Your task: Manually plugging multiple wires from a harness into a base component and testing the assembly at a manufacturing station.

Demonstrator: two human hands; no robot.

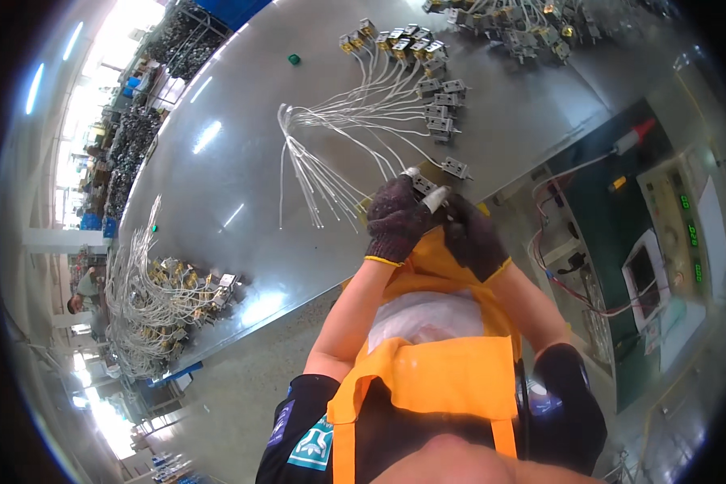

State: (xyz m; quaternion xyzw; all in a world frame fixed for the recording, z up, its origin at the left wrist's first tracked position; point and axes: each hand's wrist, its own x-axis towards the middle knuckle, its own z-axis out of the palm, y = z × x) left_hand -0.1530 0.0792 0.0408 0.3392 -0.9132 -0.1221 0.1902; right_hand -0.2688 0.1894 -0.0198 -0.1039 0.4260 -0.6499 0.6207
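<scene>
Silver rectangular metal block (422,185), clamped in the fingers of the dark-gloved left hand (397,213), near the edge of the grey metal table (315,262); long axis slanting down rightward, toward the dark-gloved right hand (470,235). Cannot tell right fingers' closure.

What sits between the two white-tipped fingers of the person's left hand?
A grey metal part lies between those fingers of the left hand, as the head view shows. Whether the right hand touches it is unclear.
</scene>
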